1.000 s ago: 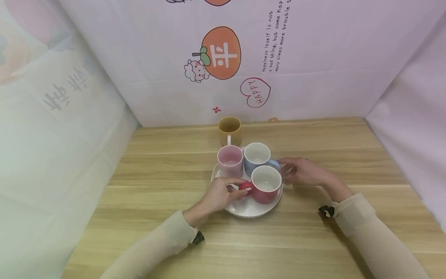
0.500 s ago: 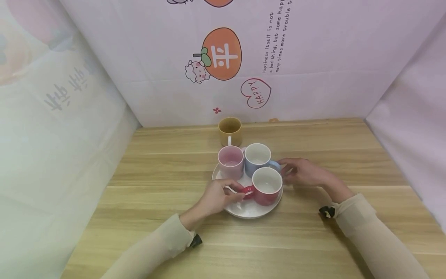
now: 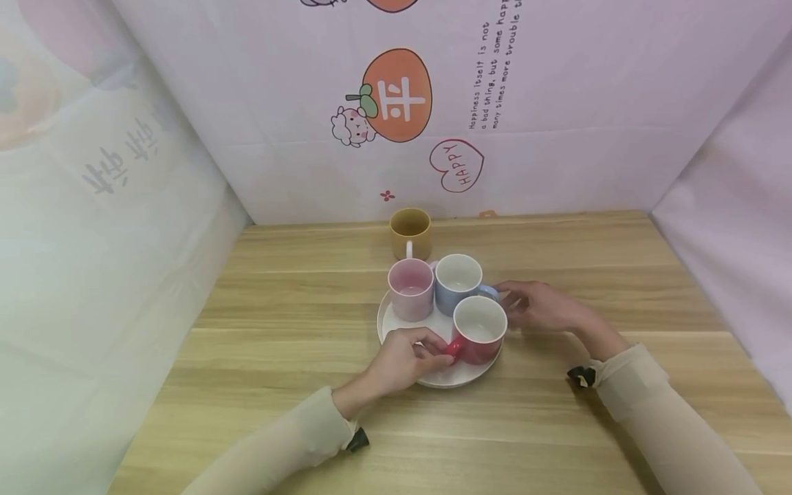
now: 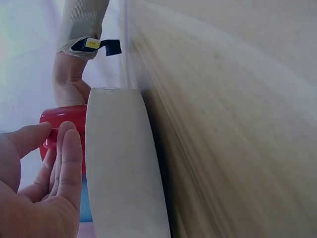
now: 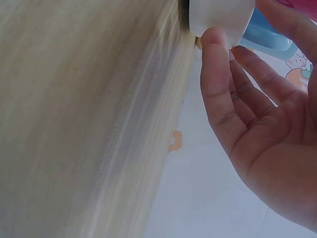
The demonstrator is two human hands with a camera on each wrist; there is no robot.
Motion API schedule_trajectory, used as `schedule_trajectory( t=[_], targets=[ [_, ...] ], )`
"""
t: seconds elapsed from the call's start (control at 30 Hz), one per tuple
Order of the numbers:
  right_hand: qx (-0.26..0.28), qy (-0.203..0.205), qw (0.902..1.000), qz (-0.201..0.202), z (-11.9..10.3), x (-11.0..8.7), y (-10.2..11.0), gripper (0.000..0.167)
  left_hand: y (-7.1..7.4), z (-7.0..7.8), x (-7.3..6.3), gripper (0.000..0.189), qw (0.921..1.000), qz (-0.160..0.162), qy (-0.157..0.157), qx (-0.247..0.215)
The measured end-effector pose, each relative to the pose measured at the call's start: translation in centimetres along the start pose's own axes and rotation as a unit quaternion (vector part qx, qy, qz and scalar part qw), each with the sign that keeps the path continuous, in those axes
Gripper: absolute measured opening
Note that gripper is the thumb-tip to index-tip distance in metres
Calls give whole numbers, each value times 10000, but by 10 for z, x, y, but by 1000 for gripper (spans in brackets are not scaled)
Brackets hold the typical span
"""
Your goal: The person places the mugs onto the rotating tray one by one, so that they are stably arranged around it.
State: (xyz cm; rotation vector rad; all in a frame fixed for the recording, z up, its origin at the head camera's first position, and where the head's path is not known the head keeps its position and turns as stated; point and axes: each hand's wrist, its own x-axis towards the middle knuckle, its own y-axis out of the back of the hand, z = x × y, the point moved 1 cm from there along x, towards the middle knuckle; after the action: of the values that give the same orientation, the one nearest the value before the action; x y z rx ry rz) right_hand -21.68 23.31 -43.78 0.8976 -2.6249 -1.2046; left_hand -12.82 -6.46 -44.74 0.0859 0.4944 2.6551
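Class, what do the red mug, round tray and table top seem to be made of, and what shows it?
Red mug: probably glazed ceramic; glossy red side, smooth white inside.
Round tray: ceramic or plastic, hard to tell; smooth, faintly shiny.
Table top: wood or wood-look laminate, low sheen; pale streaky grain.

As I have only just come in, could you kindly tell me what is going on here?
A person's left hand pinches a red mug by its handle, at the near right part of a round white tray. The right hand is at the tray's right edge, near a blue mug. That mug and a pink mug stand on the tray; a yellow mug is on the table behind.
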Motion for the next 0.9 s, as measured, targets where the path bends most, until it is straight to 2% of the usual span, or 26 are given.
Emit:
schedule_trajectory(
  t=[0.37, 0.6, 0.9],
  targets=[
    [-124, -6, 9999, 44, 2, 0, 0, 57, 2, 0, -1, 11, 9999, -18, -78, 131],
    [-87, 30, 9999, 94, 4, 0, -2, 54, -5, 1, -1, 12, 9999, -71, 57, -63],
    [2, 81, 9999, 93, 4, 2, -1, 53, -16, 3, 3, 13, 9999, -93, -86, -43]
  ],
)
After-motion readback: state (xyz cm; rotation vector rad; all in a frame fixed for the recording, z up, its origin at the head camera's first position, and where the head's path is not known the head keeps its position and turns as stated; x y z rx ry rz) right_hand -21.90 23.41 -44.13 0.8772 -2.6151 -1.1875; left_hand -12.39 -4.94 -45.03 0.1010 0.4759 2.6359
